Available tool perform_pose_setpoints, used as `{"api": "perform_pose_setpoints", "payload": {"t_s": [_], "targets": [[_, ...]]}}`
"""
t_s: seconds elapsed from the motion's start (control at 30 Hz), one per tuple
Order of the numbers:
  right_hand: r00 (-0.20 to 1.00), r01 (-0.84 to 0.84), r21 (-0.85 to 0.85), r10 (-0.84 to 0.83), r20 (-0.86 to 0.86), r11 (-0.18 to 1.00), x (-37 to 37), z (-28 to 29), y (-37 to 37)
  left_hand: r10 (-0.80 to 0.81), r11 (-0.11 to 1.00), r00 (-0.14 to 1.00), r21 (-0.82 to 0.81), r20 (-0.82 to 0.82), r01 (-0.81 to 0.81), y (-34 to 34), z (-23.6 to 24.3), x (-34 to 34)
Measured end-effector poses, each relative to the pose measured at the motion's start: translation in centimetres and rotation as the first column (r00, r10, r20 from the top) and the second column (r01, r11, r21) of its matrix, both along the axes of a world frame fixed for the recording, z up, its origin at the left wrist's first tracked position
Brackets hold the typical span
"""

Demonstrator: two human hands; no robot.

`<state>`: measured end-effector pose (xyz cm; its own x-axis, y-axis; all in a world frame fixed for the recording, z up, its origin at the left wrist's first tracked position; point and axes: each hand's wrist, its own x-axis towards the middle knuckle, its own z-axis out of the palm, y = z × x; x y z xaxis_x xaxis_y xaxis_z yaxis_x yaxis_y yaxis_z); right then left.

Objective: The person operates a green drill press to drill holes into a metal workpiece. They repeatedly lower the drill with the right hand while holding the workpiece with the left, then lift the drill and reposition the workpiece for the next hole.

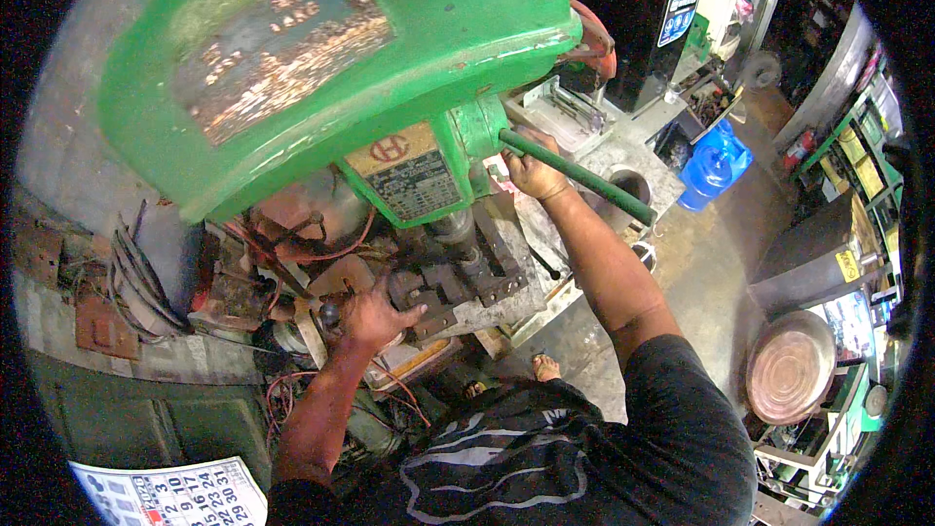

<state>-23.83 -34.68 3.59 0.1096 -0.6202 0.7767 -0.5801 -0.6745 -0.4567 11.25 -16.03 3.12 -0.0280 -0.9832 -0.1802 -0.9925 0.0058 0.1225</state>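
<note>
A large green machine head (360, 49) with a worn plate hangs over a metal spindle (453, 234). My right hand (534, 168) is closed around the green lever bar (604, 190) near its hub. Below and to the left, my left hand (380, 317) rests among dark steel blocks (458, 297), beside a black knob (329, 316), with its thumb stretched to the right and its other fingertips partly hidden. The steel blocks sit on a grimy pale machine table (521, 312) under the spindle.
Cables (136, 273) and metal clutter crowd the left, above a printed calendar (166, 492). At right are a black cabinet (628, 19), a blue water jug (709, 170), a round disc (789, 365) and green shelving (867, 156). My bare foot (545, 367) stands on the concrete floor.
</note>
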Motion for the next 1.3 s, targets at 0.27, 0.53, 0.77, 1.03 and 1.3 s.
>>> {"api": "perform_pose_setpoints", "payload": {"t_s": [0.27, 0.53, 0.77, 1.03, 1.3], "targets": [[0.994, 0.056, -0.057, -0.061, -0.090, 0.997, 0.0, 1.4, 0.8, -0.029, 0.994, 0.976, -0.113, -0.215, 0.005, 1.2, -0.9, 0.4], [0.989, 0.083, 0.221, -0.054, -0.134, 0.972, -0.2, 0.7, 0.8, -0.172, 0.732, 0.985, -0.673, -0.034, 0.104, 5.1, -1.2, -1.7], [0.984, 0.150, -0.065, -0.155, -0.085, 0.987, 0.3, 0.7, 0.5, -0.821, 0.404, 0.553, -0.831, -0.144, 0.384, 6.1, 11.9, -13.7], [0.972, 0.130, 0.185, -0.089, -0.216, 0.974, -1.6, -0.7, 2.2, -0.813, 0.401, 0.575, -0.801, -0.087, 0.445, -0.2, 19.6, -24.4], [0.981, 0.193, 0.568, -0.143, -0.132, 0.800, -15.6, -9.9, 0.1, -0.899, 0.317, 0.415, -0.860, -0.138, 0.401, -2.2, 19.4, -24.2]]}}
